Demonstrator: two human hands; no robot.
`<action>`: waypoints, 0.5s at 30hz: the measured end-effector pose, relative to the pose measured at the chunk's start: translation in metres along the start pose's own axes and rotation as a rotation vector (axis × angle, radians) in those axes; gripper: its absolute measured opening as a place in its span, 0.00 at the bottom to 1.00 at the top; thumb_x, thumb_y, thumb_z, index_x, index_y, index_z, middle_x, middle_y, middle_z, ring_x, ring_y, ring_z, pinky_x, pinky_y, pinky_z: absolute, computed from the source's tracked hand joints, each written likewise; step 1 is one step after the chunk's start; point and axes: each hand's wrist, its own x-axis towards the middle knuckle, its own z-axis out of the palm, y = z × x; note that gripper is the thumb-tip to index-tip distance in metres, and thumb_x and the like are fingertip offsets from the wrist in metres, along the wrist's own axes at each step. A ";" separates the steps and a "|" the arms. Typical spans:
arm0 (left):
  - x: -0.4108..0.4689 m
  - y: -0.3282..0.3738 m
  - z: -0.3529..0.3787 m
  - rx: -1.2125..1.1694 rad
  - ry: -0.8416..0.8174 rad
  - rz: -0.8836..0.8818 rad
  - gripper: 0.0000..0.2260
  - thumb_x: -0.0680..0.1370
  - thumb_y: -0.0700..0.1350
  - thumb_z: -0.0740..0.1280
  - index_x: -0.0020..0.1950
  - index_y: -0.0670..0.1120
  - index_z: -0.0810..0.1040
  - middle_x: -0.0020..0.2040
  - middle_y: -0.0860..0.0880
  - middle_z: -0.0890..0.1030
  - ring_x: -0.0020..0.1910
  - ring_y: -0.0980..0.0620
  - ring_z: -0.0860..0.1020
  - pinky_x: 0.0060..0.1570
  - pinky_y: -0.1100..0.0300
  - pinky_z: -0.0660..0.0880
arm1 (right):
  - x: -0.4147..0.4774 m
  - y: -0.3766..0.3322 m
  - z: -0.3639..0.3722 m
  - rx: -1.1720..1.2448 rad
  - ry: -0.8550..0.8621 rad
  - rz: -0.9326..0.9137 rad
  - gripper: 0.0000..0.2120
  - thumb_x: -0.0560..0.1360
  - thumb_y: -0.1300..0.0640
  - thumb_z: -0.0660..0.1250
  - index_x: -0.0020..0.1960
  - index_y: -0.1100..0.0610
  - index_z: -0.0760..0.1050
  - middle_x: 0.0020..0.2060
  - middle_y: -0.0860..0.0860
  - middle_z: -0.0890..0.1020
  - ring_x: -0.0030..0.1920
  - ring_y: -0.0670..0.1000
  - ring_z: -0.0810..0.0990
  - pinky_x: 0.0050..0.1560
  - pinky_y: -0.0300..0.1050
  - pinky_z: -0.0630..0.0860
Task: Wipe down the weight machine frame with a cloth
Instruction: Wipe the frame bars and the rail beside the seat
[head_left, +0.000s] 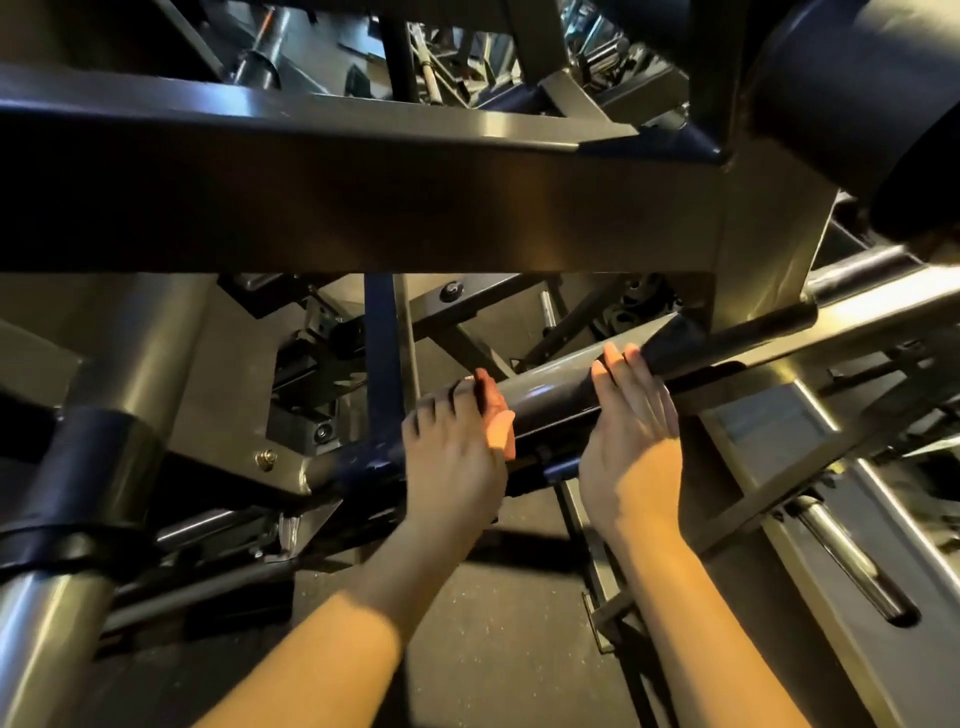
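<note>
A slanted grey tube (550, 387) of the weight machine frame runs from lower left to upper right across the middle of the head view. My left hand (454, 457) curls over the tube's lower end and holds a small reddish cloth (491, 395) against it; only the cloth's edge shows beside the thumb. To the right, my right hand (631, 431) rests on the same tube. Its fingers lie fairly straight over the top, next to a black sleeve (675, 345) on the tube.
A broad steel beam (363, 208) crosses just above the hands. A thick upright post with a black collar (98, 467) stands at the left, and a chrome rod (852, 561) and plates lie at the right. Dark rubber floor (509, 613) shows below the forearms.
</note>
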 end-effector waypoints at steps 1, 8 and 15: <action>0.006 0.010 -0.001 -0.050 -0.021 0.016 0.29 0.82 0.54 0.59 0.80 0.45 0.57 0.79 0.42 0.64 0.78 0.41 0.61 0.78 0.44 0.55 | 0.001 -0.004 -0.004 0.060 -0.074 0.027 0.26 0.78 0.71 0.65 0.76 0.63 0.68 0.77 0.57 0.67 0.79 0.53 0.52 0.80 0.56 0.50; 0.011 -0.014 0.004 -0.162 0.056 0.105 0.24 0.84 0.59 0.53 0.76 0.49 0.64 0.76 0.45 0.68 0.77 0.45 0.62 0.77 0.49 0.51 | -0.015 -0.020 0.018 0.058 -0.041 -0.100 0.22 0.75 0.68 0.64 0.68 0.64 0.76 0.68 0.59 0.78 0.73 0.60 0.72 0.77 0.63 0.61; -0.036 -0.091 0.038 -0.339 0.286 -0.468 0.21 0.86 0.57 0.50 0.73 0.49 0.68 0.73 0.45 0.65 0.74 0.43 0.62 0.75 0.43 0.55 | -0.024 -0.040 0.031 0.120 -0.081 -0.217 0.18 0.80 0.58 0.63 0.69 0.59 0.76 0.71 0.54 0.76 0.77 0.53 0.67 0.80 0.62 0.56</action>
